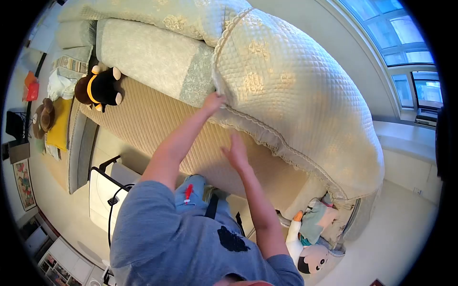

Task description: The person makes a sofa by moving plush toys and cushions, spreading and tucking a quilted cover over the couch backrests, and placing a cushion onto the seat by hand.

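A cream quilted sofa cover [286,81] with raised flowers and a lace-trimmed edge is draped over the back of a long sofa. My left hand [214,103] is closed on its lace edge, near a corner beside the grey patterned backrest [148,52]. My right hand [234,150] hovers lower down, in front of the ruffled trim, fingers apart and holding nothing. Below both hands lies the beige ribbed seat cover [157,112].
A black plush toy [101,89] with a yellow band lies at the seat's left end. Cushions and a doll with a round face [314,260] sit at the right end. Behind my left side stands a white box-like unit [106,195] with a black cable. Windows [400,28] are at upper right.
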`<state>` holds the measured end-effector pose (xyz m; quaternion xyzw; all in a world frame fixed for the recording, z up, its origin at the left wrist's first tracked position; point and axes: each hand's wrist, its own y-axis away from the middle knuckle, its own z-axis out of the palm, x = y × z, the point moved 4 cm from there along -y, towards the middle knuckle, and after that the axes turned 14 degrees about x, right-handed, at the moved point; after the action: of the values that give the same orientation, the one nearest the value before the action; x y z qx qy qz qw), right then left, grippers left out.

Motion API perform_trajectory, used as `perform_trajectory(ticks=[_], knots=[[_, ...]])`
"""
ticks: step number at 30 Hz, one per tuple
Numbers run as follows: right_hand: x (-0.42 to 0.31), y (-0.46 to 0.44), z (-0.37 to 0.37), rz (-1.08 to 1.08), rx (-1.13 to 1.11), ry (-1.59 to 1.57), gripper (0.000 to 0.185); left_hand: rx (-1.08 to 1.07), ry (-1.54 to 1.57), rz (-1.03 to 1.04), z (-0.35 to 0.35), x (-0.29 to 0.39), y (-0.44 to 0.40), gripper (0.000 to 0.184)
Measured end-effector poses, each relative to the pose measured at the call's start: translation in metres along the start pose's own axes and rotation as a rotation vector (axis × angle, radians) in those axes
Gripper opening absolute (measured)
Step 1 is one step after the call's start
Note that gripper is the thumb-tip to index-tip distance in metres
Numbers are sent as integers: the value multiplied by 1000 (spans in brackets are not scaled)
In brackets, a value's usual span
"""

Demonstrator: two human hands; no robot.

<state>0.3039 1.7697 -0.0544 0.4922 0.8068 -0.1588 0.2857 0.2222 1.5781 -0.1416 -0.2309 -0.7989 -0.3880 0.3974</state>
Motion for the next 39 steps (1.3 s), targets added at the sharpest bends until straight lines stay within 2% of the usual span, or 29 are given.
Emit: perform_trajectory(ticks=[1, 3, 5, 7, 8, 9, 10, 11, 13, 15, 16, 18, 19, 21, 22, 24, 25, 27, 28, 30, 31, 32, 34, 39], knots=[[-10, -15, -16, -1, 155, 75, 62, -114, 136, 30, 7, 30, 27, 39], [-16, -41, -43, 12, 418, 106, 65, -383, 261, -69, 10, 103, 82, 38], [-3, -59, -70, 88, 598, -30, 61, -508, 356, 107, 15, 150, 112, 37], [-1, -74, -116, 278, 630, -311, 43, -690, 446, 237, 2, 197, 128, 35], [13, -87, -139, 184, 675, -326, 34, -696, 448, 235, 0, 199, 121, 35], [3, -97, -171, 202, 771, -243, 28, -658, 607, 357, -6, 209, 111, 34], [-13, -104, -203, 102, 794, -139, 26, -616, 767, 479, -12, 219, 101, 32], [-15, -111, -229, 117, 802, -110, 26, -623, 773, 484, -12, 216, 87, 32], [-12, -128, -277, 73, 859, -69, 27, -326, 520, 366, -11, 176, 40, 32], [-27, -135, -312, -21, 917, 16, 26, -155, 148, 378, 2, 127, -2, 30], [-41, -137, -328, -60, 929, 89, 25, -162, 147, 381, 4, 122, -4, 30], [-56, -142, -346, -80, 942, 189, 25, -175, -171, 477, 15, 116, -4, 30], [-62, -143, -351, -106, 955, 265, 24, -187, -173, 479, 27, 112, -6, 30], [-68, -147, -356, -128, 956, 294, 24, -110, -238, 985, 52, 126, 1, 39], [-72, -147, -358, -121, 960, 299, 24, -119, -237, 989, 63, 129, -1, 39], [-76, -149, -357, -115, 933, 271, 25, -100, -466, 1089, 89, 135, -7, 52], [-74, -149, -357, -111, 936, 277, 25, -106, -462, 1093, 98, 137, -12, 52], [-68, -150, -357, -101, 926, 248, 28, 6, -682, 883, 112, 140, -29, 55], [-67, -148, -357, -103, 929, 254, 28, 5, -677, 888, 116, 145, -33, 55], [-68, -143, -355, -99, 930, 332, 30, -12, -880, 842, 123, 154, -45, 61], [-66, -142, -352, -104, 907, 224, 32, -54, -949, 792, 125, 158, -49, 68], [-66, -140, -351, -111, 908, 225, 32, -48, -946, 792, 125, 162, -52, 68], [-65, -138, -347, -103, 893, 188, 32, -62, -984, 782, 125, 162, -58, 82], [-58, -131, -339, -56, 887, 138, 32, -146, -965, 757, 124, 165, -67, 90]])
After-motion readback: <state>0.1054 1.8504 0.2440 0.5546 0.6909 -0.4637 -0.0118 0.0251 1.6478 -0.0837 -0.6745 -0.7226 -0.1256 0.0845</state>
